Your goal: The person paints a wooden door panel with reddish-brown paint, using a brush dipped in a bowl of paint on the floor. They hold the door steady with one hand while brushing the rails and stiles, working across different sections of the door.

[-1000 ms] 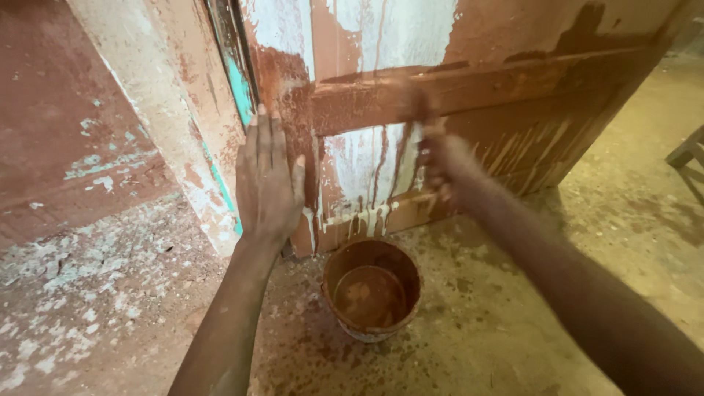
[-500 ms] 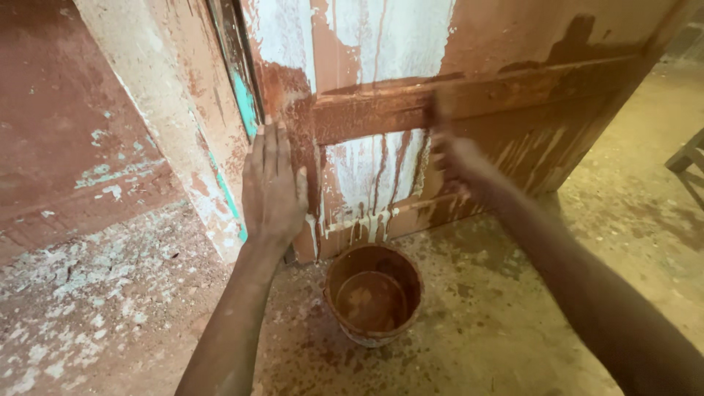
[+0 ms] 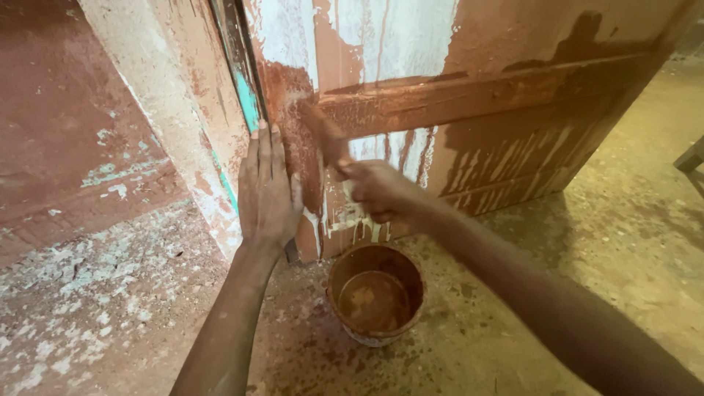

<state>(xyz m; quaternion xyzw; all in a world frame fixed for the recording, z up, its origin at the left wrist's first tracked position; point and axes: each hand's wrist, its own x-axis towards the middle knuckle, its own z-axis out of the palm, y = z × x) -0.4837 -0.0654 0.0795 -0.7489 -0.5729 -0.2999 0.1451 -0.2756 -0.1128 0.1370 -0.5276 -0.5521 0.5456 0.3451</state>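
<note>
A: quick count? I get two hands, the left hand (image 3: 268,187) and the right hand (image 3: 381,192), and one brush (image 3: 325,136).

B: same. Plus one bucket (image 3: 375,293), one door (image 3: 484,110), and one chair (image 3: 691,160) corner at the right edge.

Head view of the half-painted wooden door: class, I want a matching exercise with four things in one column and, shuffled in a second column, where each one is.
Things:
1. left hand
2. right hand
3. round paint-stained bucket of reddish-brown paint
4. turquoise painted strip

Places:
A. on the dusty floor at the foot of the old wooden door
B. flat against the door's edge, fingers pointing up
C. along the frame, above the flat hand
D. gripping a paint-coated brush held to the door

Pairs: 1-B, 2-D, 3-A, 4-C
</note>
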